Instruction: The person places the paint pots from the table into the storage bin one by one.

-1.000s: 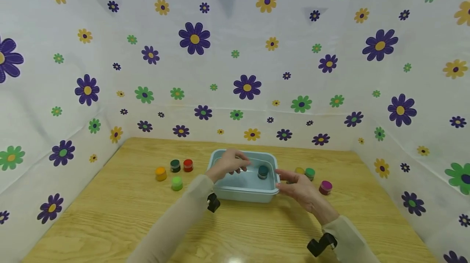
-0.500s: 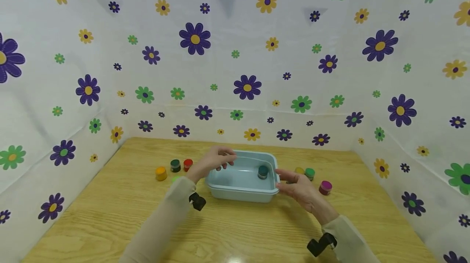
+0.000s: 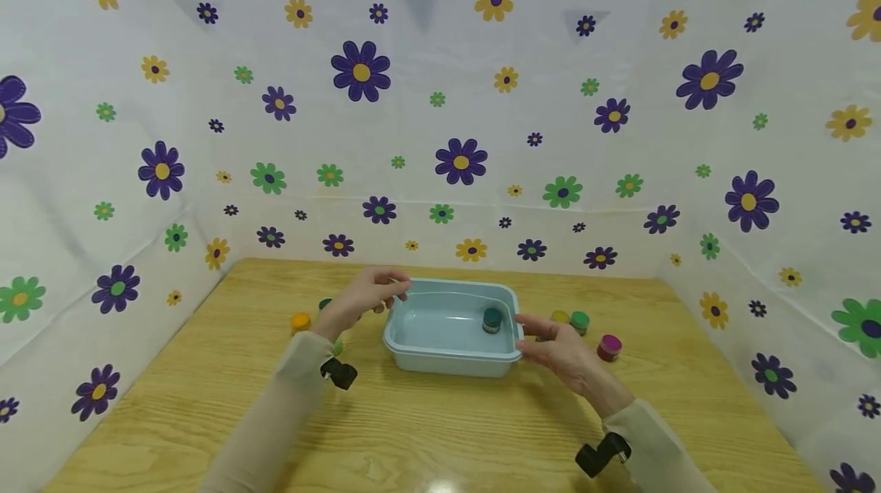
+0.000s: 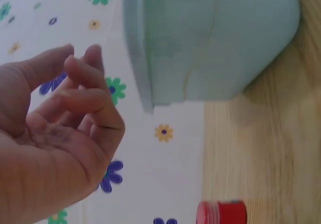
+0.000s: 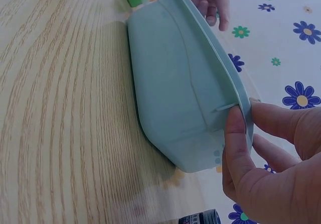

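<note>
A light blue basin (image 3: 454,363) stands on the table with one dark teal jar (image 3: 492,320) inside, near its right end. The right hand (image 3: 560,351) pinches the basin's right rim; the right wrist view shows the fingers on both sides of that rim (image 5: 235,78). Above the table by the basin's left end hovers the left hand (image 3: 365,298), fingers loosely bent and holding nothing. In the left wrist view the left hand (image 4: 65,118) is apart from the basin (image 4: 225,43), and a red jar (image 4: 225,212) lies below in the picture.
Left of the basin, an orange jar (image 3: 300,322), a dark green jar (image 3: 325,303) and a light green jar (image 3: 338,346) are partly behind the left hand. On the right stand yellow (image 3: 560,316), green (image 3: 580,322) and magenta (image 3: 609,347) jars. Flowered cloth surrounds the table.
From over the basin, the left hand has moved left, past its left rim, and now covers part of the jars there. The right hand has stayed on the right rim.
</note>
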The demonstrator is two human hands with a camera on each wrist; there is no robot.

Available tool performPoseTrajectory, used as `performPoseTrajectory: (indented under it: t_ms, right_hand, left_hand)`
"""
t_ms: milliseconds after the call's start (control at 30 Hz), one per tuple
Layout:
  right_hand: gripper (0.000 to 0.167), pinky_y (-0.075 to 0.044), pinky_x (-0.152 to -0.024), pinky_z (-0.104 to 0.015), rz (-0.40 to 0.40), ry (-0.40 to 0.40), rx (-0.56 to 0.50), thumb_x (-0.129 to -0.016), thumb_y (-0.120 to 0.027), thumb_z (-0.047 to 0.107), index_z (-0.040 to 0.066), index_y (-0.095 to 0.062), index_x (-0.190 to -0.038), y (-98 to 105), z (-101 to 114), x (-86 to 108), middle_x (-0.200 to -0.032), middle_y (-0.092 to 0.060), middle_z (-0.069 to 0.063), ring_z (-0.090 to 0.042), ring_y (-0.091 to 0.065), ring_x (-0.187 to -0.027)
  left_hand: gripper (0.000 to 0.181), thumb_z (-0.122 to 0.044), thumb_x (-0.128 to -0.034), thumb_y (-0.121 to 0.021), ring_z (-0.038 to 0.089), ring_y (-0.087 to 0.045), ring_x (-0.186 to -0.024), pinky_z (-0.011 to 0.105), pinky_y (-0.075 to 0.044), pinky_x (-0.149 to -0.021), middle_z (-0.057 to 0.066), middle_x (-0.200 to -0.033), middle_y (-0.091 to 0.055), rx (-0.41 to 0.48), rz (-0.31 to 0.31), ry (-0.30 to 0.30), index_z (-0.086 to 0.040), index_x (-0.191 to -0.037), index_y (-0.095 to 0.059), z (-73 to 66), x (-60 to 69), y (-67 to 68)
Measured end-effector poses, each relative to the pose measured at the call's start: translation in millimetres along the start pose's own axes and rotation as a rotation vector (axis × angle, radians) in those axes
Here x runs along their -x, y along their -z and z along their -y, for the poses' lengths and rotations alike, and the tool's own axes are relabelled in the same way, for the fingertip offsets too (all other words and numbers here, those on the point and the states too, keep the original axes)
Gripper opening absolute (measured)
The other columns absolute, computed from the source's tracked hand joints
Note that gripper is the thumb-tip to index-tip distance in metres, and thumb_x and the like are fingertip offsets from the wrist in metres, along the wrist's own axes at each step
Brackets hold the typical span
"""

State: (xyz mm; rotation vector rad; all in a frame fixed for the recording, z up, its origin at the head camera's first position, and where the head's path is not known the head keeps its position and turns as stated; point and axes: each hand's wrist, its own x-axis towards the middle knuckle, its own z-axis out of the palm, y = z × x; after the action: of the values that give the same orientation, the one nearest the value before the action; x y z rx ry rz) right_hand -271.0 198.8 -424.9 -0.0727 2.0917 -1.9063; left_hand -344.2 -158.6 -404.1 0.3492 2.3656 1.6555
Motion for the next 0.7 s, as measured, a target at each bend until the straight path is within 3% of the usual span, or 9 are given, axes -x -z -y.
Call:
performPoseTrajectory:
  t_ms: [200, 333, 500, 700]
  right_hand:
    - [0.057, -0.056, -0.093, -0.029, -0.002, 0.002, 0.003, -0.094, -0.065, 0.008, 0.001, -0.043, -0.146, 1, 0, 1.0, -0.145, -0.042, -0.025, -0.02, -0.059, -0.111]
    - [0.058, -0.056, -0.093, -0.028, 0.003, -0.001, -0.006, -0.094, -0.066, 0.008, 0.001, -0.043, -0.146, 1, -1, 0.3, -0.145, -0.042, -0.026, -0.02, -0.059, -0.111]
    - [0.058, -0.056, -0.093, -0.029, 0.006, 0.003, -0.012, -0.094, -0.065, 0.008, 0.0, -0.042, -0.146, 1, -2, -0.4, -0.145, -0.042, -0.026, -0.021, -0.059, -0.112]
    - [0.057, -0.056, -0.092, -0.029, 0.008, 0.006, -0.017, -0.094, -0.065, 0.007, 0.0, -0.042, -0.146, 1, -2, -0.5, -0.145, -0.042, -0.027, -0.019, -0.061, -0.108]
  left_hand:
    - [0.041, -0.032, -0.0964, -0.063, 0.018, -0.054, -0.077, 0.023, -0.043, -0.058, 0.014, -0.104, -0.066, -0.056, 0.043, 0.02, -0.001, -0.123, -0.061, 3.9, 8.5, 22.4]
    - [0.038, -0.031, -0.0954, -0.064, 0.021, -0.061, -0.088, 0.03, -0.052, -0.07, 0.014, -0.111, -0.067, -0.111, 0.05, 0.02, -0.005, -0.122, -0.062, 7.6, 17.0, 34.3]
    - [0.036, -0.032, -0.0925, -0.068, 0.024, -0.064, -0.099, 0.039, -0.055, -0.085, 0.016, -0.119, -0.067, -0.174, 0.067, 0.022, -0.008, -0.12, -0.065, 18.0, 25.5, 48.1]
    - [0.035, -0.029, -0.092, -0.069, 0.035, -0.061, -0.103, 0.033, -0.055, -0.079, 0.017, -0.116, -0.068, -0.209, 0.13, -0.009, -0.005, -0.117, -0.066, 28.8, 33.0, 62.9]
